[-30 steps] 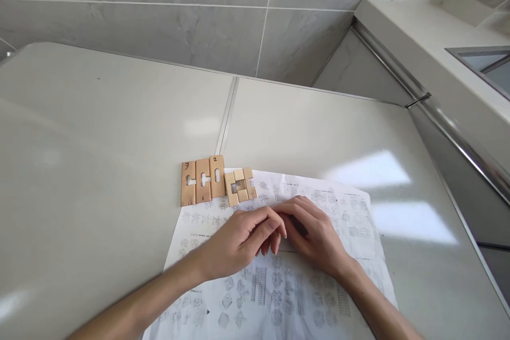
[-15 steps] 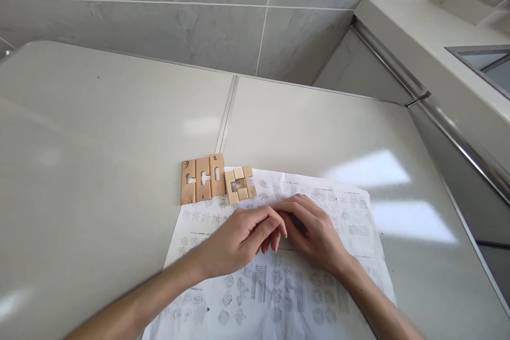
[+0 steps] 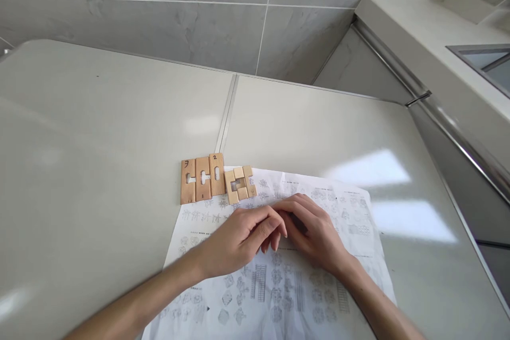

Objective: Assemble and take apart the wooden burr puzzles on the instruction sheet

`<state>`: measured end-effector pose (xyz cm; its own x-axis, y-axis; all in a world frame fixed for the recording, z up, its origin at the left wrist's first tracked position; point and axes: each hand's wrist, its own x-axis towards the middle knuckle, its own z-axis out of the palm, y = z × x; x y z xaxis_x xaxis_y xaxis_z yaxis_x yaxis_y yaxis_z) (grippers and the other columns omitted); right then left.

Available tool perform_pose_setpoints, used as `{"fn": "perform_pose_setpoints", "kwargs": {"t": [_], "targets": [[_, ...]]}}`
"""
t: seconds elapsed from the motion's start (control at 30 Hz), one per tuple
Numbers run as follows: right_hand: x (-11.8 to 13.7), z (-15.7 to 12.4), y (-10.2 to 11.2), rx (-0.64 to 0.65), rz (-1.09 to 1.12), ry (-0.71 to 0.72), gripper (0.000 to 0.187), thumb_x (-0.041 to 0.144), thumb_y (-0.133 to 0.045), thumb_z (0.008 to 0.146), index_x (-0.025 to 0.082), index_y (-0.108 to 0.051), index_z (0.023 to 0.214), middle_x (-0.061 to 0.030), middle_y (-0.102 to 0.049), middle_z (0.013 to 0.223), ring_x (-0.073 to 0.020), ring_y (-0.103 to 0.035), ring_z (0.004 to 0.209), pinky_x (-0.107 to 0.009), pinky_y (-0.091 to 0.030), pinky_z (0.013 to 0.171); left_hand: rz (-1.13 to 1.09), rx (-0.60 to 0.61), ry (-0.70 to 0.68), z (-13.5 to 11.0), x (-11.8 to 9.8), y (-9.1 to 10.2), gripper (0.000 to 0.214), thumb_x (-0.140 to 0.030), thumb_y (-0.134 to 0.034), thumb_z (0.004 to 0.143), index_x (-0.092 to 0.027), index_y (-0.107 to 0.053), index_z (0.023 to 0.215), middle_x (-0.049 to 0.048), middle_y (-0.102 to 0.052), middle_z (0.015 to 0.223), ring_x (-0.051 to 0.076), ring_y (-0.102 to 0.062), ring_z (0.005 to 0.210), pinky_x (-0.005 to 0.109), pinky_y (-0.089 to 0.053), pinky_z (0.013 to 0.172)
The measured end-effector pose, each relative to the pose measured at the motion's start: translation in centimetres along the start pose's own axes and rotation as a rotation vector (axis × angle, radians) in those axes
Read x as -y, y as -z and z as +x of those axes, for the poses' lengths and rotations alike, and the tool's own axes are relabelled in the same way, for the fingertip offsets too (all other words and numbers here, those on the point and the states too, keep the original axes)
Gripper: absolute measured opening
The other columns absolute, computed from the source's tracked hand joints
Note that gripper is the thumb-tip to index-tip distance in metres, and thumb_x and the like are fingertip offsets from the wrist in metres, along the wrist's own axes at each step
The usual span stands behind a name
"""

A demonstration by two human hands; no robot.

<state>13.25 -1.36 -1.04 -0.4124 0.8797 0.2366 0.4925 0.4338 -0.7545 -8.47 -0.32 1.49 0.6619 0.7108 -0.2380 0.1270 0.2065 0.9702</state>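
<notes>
My left hand [image 3: 244, 238] and my right hand [image 3: 309, 227] rest over a printed sheet, fingertips meeting in the middle. Curled fingers and a thumb laid against the index finger close my left hand; nothing shows in it. My right hand is bent over a dark hollow, its fingertips partly hidden behind the left. Just beyond lie three flat wooden puzzle pieces [image 3: 202, 191] side by side, slotted and marked with handwritten digits. Right of them sits a group of smaller, paler notched wooden pieces [image 3: 235, 196], nearest to my left hand.
The creased paper sheet [image 3: 358, 212] carries rows of small printed diagrams. Under it is a glossy white folding table [image 3: 119, 133] with a seam [image 3: 227, 111]. A grey tiled wall [image 3: 159, 26] stands behind, and a white counter [image 3: 434, 26] rises at the right.
</notes>
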Motion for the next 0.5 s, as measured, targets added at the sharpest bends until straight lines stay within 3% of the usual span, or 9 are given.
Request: {"fn": "perform_pose_setpoints", "kwargs": {"t": [0.5], "targets": [[-0.05, -0.04, -0.02, 0.003, 0.012, -0.007, 0.03, 0.009, -0.055, 0.107, 0.028, -0.071, 0.123, -0.004, -0.076, 0.097, -0.0219, -0.067, 0.086, -0.041, -0.055, 0.077, -0.006, 0.012, 0.003, -0.01, 0.12, 0.07, 0.039, -0.046, -0.039, 0.116, -0.02, -0.065, 0.101, 0.0022, -0.07, 0.085, 0.012, -0.06, 0.074, 0.026, -0.051, 0.071]]}}
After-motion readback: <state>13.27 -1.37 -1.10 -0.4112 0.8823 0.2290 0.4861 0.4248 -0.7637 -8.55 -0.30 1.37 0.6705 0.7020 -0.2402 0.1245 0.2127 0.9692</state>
